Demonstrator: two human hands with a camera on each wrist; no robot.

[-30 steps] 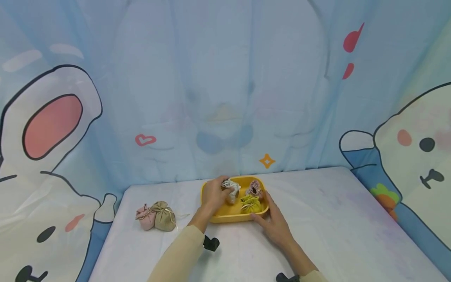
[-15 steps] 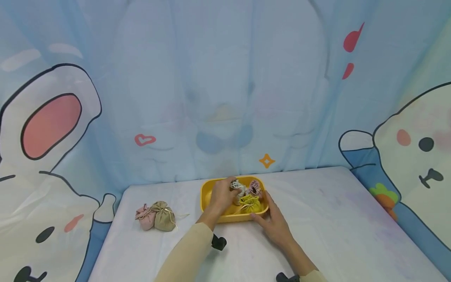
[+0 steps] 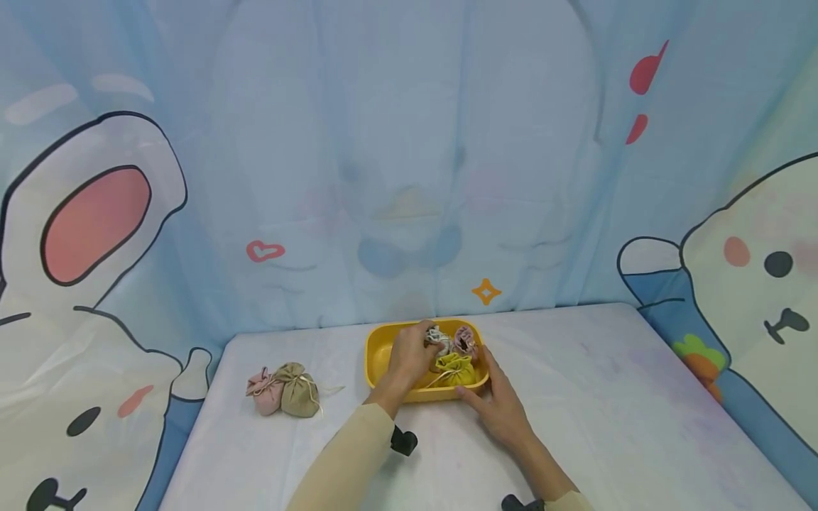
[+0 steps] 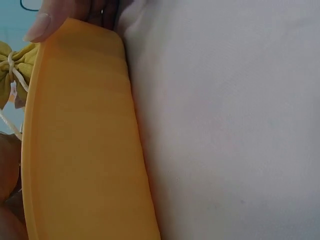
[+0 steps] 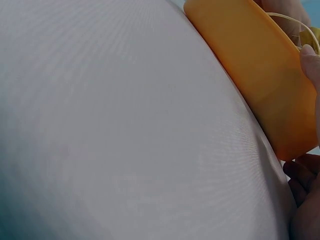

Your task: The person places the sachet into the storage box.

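Looks partway: mauve pouch (image 3: 465, 342) at 2 o'clock and yellow pouch (image 3: 456, 371) at 4 already in tray (image 3: 441, 393); grey pouch (image 3: 440, 336) at 1, in but not yet released; pink pouch (image 3: 265, 395) and olive pouch (image 3: 298, 394) outside, on table (image 3: 575, 397) at tray's 9 o'clock. Left hand (image 3: 411, 353) pinches grey pouch; right hand (image 3: 501, 410) grips tray's 4 o'clock corner. Count: one tray, five pouches, two hands.

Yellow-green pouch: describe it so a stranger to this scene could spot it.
On the white table, find the yellow tray, held by the right hand. In its near right part sits the yellow-green pouch, tied with a pale cord. Its bright colour sets it apart from the pale grey pouch the left hand pinches and the mauve pouch, both behind it.
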